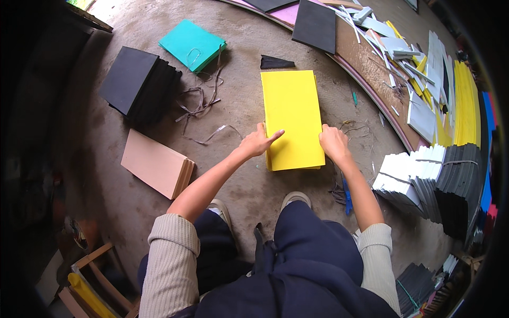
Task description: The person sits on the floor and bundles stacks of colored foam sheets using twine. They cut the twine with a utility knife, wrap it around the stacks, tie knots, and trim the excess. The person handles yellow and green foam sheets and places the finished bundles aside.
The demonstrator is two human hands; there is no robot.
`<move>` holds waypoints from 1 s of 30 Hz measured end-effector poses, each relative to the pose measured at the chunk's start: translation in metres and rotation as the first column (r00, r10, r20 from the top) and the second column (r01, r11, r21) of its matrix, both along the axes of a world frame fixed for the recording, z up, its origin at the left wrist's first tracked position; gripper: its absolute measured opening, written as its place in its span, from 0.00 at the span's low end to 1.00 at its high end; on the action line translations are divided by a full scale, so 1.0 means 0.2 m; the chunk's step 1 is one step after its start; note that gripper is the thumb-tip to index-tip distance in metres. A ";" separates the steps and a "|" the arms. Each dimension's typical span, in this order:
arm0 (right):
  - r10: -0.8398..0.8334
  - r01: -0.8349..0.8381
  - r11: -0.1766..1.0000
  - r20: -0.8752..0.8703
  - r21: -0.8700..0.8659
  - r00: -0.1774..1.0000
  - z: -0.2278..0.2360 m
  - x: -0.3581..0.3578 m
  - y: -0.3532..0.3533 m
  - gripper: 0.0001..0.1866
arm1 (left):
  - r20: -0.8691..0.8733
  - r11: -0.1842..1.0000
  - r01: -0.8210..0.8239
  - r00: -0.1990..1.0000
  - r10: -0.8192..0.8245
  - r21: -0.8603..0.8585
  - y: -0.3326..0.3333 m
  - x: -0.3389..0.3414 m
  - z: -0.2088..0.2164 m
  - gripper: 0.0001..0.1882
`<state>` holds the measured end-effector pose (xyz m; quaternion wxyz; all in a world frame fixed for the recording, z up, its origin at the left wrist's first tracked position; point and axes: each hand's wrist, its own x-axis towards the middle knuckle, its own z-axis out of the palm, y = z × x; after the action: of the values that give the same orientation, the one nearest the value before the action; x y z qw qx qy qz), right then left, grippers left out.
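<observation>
In front of my feet a stack of yellow foam sheets (294,106) lies on the floor, its long sides pointing away from me. My left hand (257,143) grips the left side of the stack, the thumb lying over the top sheet and the fingers hidden along the edge. On the opposite side my right hand (334,142) is closed against the right edge, its fingertips out of sight. Just beyond the far end of the stack lies a small black scrap (277,62).
To the left stand stacks of black sheets (129,79), teal sheets (192,45) and peach sheets (154,161). Loose strips (199,103) tangle between them. At right, a brown board (366,69) carries offcuts, beside tied white bundles (405,175) and dark bundles (458,185).
</observation>
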<state>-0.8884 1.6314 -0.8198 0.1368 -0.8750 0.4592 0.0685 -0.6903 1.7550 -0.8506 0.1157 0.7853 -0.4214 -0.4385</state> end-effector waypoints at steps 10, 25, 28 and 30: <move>-0.012 0.013 1.000 -0.039 0.024 0.999 0.05 0.02 -0.09 0.12 | 0.210 0.967 0.254 0.944 -0.254 0.026 -0.05 0.11 0.14 0.31; -0.072 0.029 0.985 0.251 0.172 0.965 -0.02 0.28 -0.04 0.19 | 0.055 0.932 -0.108 0.989 0.135 -0.346 -0.25 0.09 0.06 0.17; -0.215 0.103 0.933 0.305 0.344 0.928 0.00 0.36 0.00 0.20 | 0.104 0.945 -0.066 0.989 0.105 -0.320 -0.29 0.17 0.08 0.17; -0.263 0.121 0.908 0.319 0.402 0.910 0.00 0.43 0.02 0.20 | 0.183 0.938 -0.049 0.976 0.118 -0.342 -0.31 0.22 0.05 0.17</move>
<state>-0.8018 1.6358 -0.8205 0.3900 -0.7796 0.4894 -0.0239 -0.6466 1.6931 -0.8397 0.2231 0.8115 -0.4655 -0.2736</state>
